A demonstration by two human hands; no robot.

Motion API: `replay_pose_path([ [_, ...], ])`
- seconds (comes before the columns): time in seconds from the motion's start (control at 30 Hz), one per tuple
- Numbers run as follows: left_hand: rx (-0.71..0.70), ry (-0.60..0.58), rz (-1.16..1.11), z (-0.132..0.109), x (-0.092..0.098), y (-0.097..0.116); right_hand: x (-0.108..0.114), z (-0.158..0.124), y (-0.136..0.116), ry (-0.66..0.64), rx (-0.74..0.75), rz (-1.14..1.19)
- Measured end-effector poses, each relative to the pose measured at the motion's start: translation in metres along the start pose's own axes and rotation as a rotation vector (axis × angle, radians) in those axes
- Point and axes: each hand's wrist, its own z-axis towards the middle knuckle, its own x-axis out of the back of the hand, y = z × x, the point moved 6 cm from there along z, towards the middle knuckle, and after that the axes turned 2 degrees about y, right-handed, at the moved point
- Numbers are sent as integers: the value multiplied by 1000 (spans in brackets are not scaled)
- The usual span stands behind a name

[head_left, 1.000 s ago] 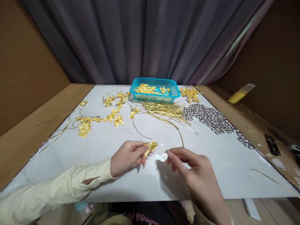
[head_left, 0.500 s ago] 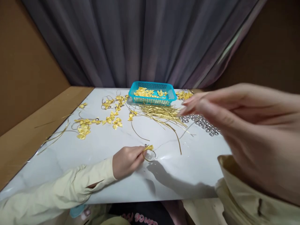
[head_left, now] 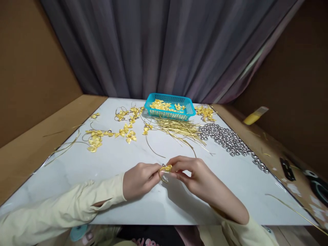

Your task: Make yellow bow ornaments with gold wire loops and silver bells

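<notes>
My left hand (head_left: 140,181) is closed in a pinch on a small yellow ribbon bow (head_left: 167,167) with a silver bead (head_left: 163,165) beside it. A loop of gold wire (head_left: 160,177) hangs from the bow between my hands. From the other side, my right hand (head_left: 191,172) meets it, thumb and fingers pinching at the bow's right edge. My fingertips partly hide the bow and wire. Beyond my hands, a pile of gold wires (head_left: 178,127) lies on the white tabletop, and many silver beads (head_left: 228,138) are spread to its right.
A blue basket (head_left: 170,116) holding yellow bows stands at the back. More bows on wires (head_left: 94,140) lie at left, others (head_left: 205,112) right of the basket. A yellow tube (head_left: 255,115), a black cutter-like tool (head_left: 287,169) and black-handled scissors (head_left: 319,186) are along the right side.
My right hand has come down from close to the camera, at right, to the bow in my left hand. The beads and right-hand tools are now uncovered. My left hand stays nearly in place.
</notes>
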Motion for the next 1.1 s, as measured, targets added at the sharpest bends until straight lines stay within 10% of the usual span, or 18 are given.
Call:
replay_pose_path([
  [1.1,-279,-257,294,15,-1,25,-6,-3,-11,-315,144,-582],
])
